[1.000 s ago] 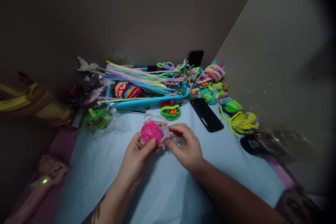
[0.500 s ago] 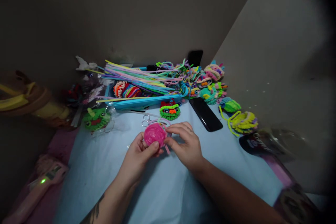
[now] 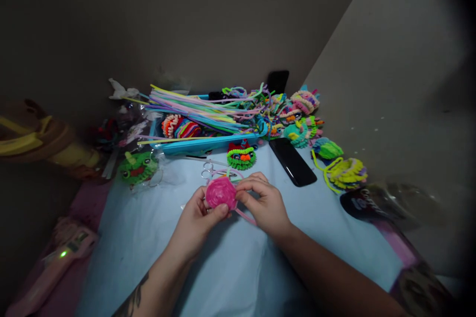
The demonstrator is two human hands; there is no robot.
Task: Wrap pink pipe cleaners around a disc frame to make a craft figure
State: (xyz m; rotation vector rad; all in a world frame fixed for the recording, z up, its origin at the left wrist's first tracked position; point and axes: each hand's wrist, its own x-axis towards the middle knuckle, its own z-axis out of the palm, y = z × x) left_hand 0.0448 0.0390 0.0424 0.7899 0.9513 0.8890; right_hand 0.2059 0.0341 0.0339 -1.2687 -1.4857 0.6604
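A round, bright pink coil (image 3: 220,193), apparently of wound pipe cleaner, is held above the light blue cloth. My left hand (image 3: 199,215) grips it from the left, thumb across its lower front and fingers behind. My right hand (image 3: 264,203) pinches at its right edge with thumb and index finger; what lies between those fingertips is partly hidden. A light pink pipe cleaner (image 3: 245,216) hangs out below, passing toward the right hand. Just behind the coil lie scissors (image 3: 207,171) and a lilac strand (image 3: 236,172). A green and red pipe-cleaner figure (image 3: 241,157) sits farther back.
A blue tray (image 3: 208,146) bears many pastel pipe cleaners (image 3: 201,104). A black phone (image 3: 293,162) lies right of centre, near several fuzzy figures (image 3: 297,133). A bagged green frog (image 3: 137,168) is at left, with a pink glue-gun-like tool (image 3: 70,252) nearer me. A bottle (image 3: 372,203) lies right.
The pink coil has turned slightly in my hands. The light pink strand, short and pointing down before, now stretches out to the lower right under my right hand.
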